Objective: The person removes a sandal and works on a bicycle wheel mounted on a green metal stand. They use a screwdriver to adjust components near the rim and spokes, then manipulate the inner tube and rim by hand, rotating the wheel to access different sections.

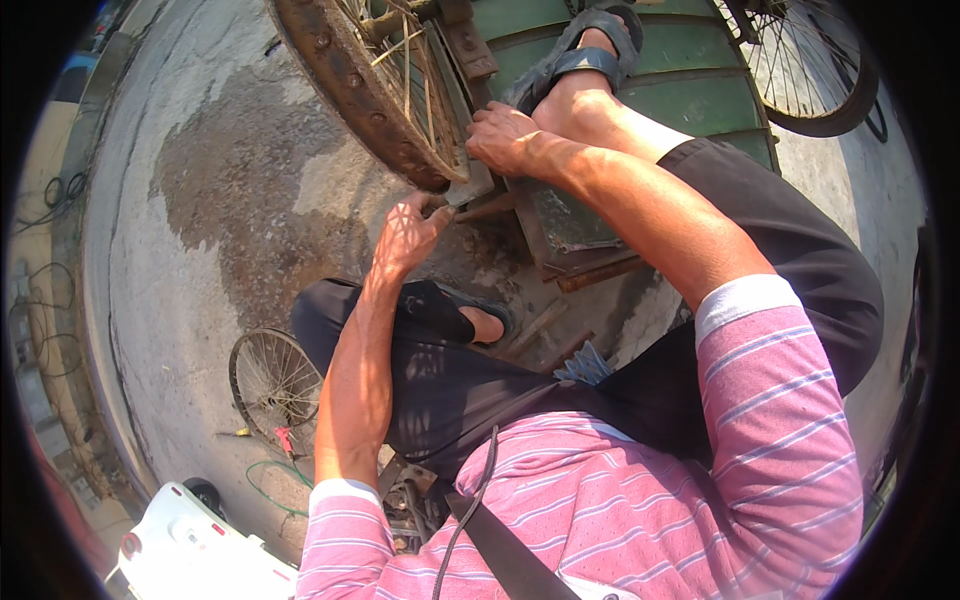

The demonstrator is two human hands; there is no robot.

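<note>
A rusty spoked wheel [350, 100] with a bare, riveted-looking rim stands upright at the top, beside a green slatted cart bed [690, 100]. My left hand [408, 235] is closed in a pinch just below the rim's lower end, at the tip of a pale flat piece [474, 186]; what its fingers hold is too small to make out. My right hand [505, 138] lies with curled fingers at the wheel's right side, against the metal frame bar [468, 50]. Its fingertips hide whatever they grip. My sandalled right foot [590, 75] rests on the green slats.
A second spoked wheel [815, 70] stands at the top right. Another wheel [275, 380] lies on the ground at lower left, near a red-handled tool [284, 440] and green cord [265, 487]. A white plastic object [190, 550] is at bottom left. Wooden scraps [540, 328] lie beneath the cart.
</note>
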